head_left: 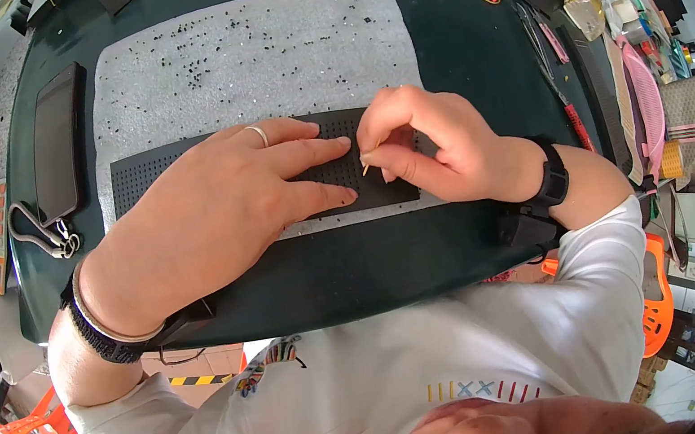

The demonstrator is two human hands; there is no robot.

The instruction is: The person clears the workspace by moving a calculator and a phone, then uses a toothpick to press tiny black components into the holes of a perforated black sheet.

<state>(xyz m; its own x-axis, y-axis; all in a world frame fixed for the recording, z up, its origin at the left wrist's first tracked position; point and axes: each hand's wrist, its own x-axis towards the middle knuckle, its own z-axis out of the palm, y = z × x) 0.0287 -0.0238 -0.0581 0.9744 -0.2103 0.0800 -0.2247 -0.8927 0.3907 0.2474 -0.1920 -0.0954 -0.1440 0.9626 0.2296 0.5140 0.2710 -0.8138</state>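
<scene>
Pressing flat, fingers spread: left hand point(218, 206) on black perforated strip point(176, 167), mid-frame, lying left-to-right | pinching thin pale stick point(368, 162): right hand point(437, 148), tip angling down-left onto strip beside left fingertips | resting on white foam sheet point(250, 60).

L hand point(227, 201) flat, palm down, fingers spread pointing right. R hand point(437, 148) curled, thumb + forefinger in pinch grip. Both wrists banded.
</scene>
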